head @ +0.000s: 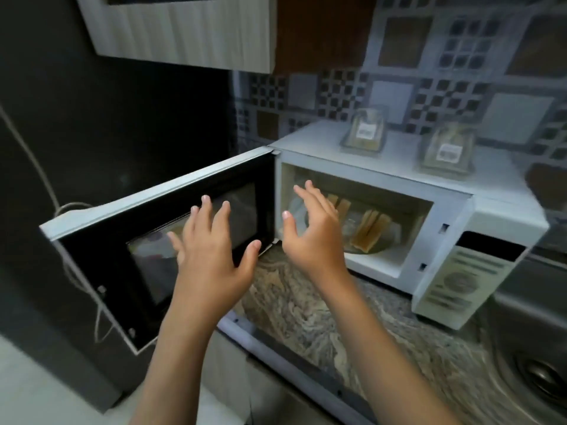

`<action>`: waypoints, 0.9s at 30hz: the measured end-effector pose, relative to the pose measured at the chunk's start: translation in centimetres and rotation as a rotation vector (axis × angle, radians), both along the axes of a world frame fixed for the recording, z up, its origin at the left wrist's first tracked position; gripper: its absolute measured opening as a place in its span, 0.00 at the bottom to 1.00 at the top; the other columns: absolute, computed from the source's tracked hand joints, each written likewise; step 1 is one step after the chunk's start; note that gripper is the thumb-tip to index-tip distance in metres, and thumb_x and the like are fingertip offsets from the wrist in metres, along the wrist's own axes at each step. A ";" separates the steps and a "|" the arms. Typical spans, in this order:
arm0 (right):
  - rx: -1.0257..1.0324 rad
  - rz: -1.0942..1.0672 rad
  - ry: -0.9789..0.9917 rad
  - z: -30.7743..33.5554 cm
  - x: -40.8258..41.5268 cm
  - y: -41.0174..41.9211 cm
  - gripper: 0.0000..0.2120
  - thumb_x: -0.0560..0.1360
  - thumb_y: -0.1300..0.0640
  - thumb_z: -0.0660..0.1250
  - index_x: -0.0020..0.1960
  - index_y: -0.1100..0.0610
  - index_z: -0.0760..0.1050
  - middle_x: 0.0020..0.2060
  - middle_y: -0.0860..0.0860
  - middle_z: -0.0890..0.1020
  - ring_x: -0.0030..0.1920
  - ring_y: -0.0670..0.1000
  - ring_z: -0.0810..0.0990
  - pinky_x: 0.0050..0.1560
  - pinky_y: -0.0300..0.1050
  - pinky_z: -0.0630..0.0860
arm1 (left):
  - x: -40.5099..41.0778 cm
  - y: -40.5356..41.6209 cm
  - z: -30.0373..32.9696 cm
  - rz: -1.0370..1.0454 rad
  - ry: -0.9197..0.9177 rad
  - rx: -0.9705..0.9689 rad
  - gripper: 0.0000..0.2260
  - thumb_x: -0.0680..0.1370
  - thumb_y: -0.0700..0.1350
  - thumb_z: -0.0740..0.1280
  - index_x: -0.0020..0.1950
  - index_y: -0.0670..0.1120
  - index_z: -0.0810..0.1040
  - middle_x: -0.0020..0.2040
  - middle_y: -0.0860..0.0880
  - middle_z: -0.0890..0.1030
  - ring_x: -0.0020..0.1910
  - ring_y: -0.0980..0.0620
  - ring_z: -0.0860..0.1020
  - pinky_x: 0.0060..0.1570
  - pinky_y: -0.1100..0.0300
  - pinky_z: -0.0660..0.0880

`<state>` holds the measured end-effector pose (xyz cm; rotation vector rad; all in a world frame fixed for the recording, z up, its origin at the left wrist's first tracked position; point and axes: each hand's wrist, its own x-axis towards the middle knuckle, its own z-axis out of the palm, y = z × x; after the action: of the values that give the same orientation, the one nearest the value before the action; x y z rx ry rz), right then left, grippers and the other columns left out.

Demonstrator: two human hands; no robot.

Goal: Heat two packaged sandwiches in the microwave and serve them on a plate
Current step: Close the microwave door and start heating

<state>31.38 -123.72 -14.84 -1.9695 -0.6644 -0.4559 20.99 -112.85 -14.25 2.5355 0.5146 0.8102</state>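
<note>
Kitchen counter [306, 317], marbled in tan and grey, runs away from us toward a patterned tile wall; a steel sink [534, 363] sits at its right end. On the counter stands a white microwave [478, 240], its door [147, 240] swung wide to our left, the dark inner face turned our way.

Inside the oven we see a plate [365, 248] carrying cut sandwiches [369, 230], pale bread standing on edge. Two clear sandwich packs [363, 131] rest on the microwave's roof, well apart from each other; they look empty, though blur keeps us from being sure.

Our left hand [211, 256] floats before the door, fingers spread and holding nothing. Our right hand [316, 228] hovers at the mouth of the oven, fingers loosely parted, also holding nothing and not touching the plate.

We judge the step in hand to be either closing the door to start heating or reaching in for the plate; the picture alone does not settle which. Reaching in would need the right hand to pass under the top lip of the opening and catch the plate's near rim. Closing would need the left hand to push the door's free edge rightward, with the right hand drawn clear of the frame. Open counter lies between the door and the sink.
</note>
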 end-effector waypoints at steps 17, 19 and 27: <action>0.052 0.404 -0.124 0.2 -12.8 14.7 0.22 0.74 0.56 0.65 0.67 0.58 0.72 0.67 0.57 0.73 0.68 0.55 0.68 0.67 0.61 0.67 | -15.4 9.7 0.3 0.268 -0.035 0.000 0.34 0.75 0.52 0.67 0.77 0.51 0.53 0.78 0.52 0.48 0.77 0.49 0.46 0.71 0.40 0.42; 0.044 0.371 -0.141 0.4 -13.6 16.6 0.21 0.74 0.56 0.64 0.67 0.58 0.73 0.67 0.56 0.73 0.69 0.55 0.68 0.67 0.64 0.66 | -15.8 11.8 0.3 0.230 -0.014 0.001 0.34 0.76 0.51 0.66 0.77 0.52 0.51 0.78 0.53 0.47 0.77 0.50 0.46 0.72 0.41 0.42; 0.080 0.148 -0.187 -0.7 -15.2 20.1 0.17 0.77 0.49 0.58 0.58 0.57 0.78 0.62 0.53 0.78 0.69 0.53 0.67 0.65 0.63 0.67 | -15.6 18.8 0.7 0.021 0.021 -0.026 0.31 0.76 0.52 0.66 0.75 0.62 0.54 0.78 0.54 0.52 0.76 0.50 0.50 0.72 0.40 0.43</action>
<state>16.21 -103.61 -15.53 -1.8022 -0.8897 -0.5713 5.39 -94.09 -13.55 2.5212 0.5563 0.7794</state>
